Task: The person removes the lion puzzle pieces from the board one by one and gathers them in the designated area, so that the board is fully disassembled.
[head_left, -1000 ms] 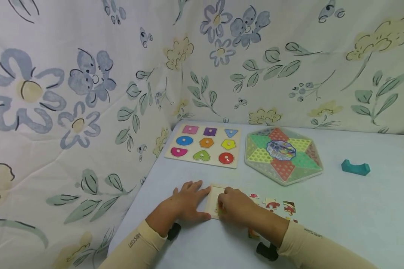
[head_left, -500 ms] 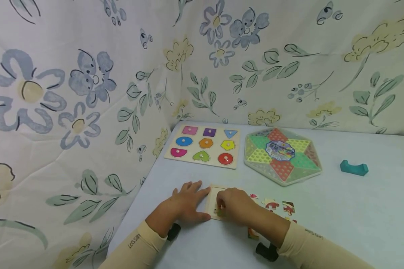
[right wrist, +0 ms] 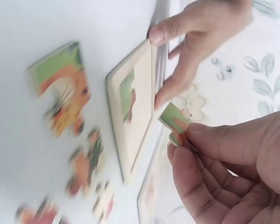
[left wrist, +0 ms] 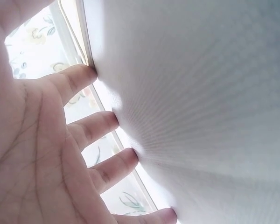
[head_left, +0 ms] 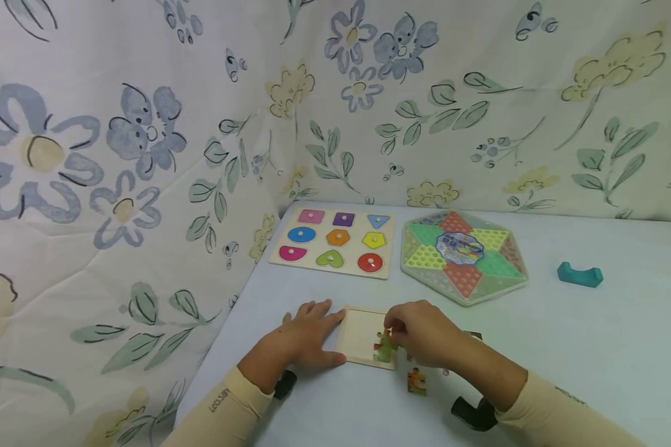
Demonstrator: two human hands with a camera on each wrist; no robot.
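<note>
My left hand (head_left: pixel 307 335) lies with fingers spread at the left side of a small wooden puzzle tray (head_left: pixel 360 329), its thumb and a fingertip touching the tray's edge. Over the tray's right side, my right hand (head_left: pixel 427 335) pinches a green-and-orange jigsaw piece (right wrist: pixel 175 117) between thumb and fingers. In the right wrist view this piece is held up off the tray, and one green-and-brown jigsaw piece (right wrist: pixel 128 95) lies inside a corner of it. Several loose pieces lie beside the tray, among them an orange-and-green one (head_left: pixel 416 380); my right arm partly hides them in the head view.
Behind the tray lie a shape board (head_left: pixel 352 261) with coloured knobbed pieces and a hexagonal game board (head_left: pixel 461 248). A teal curved block (head_left: pixel 579 274) sits farther right. A floral cloth (head_left: pixel 324 93) hangs along the left and back.
My right hand has moved right from over the tray's middle to its right side, uncovering the tray's inside. My left hand stays at the tray's edge.
</note>
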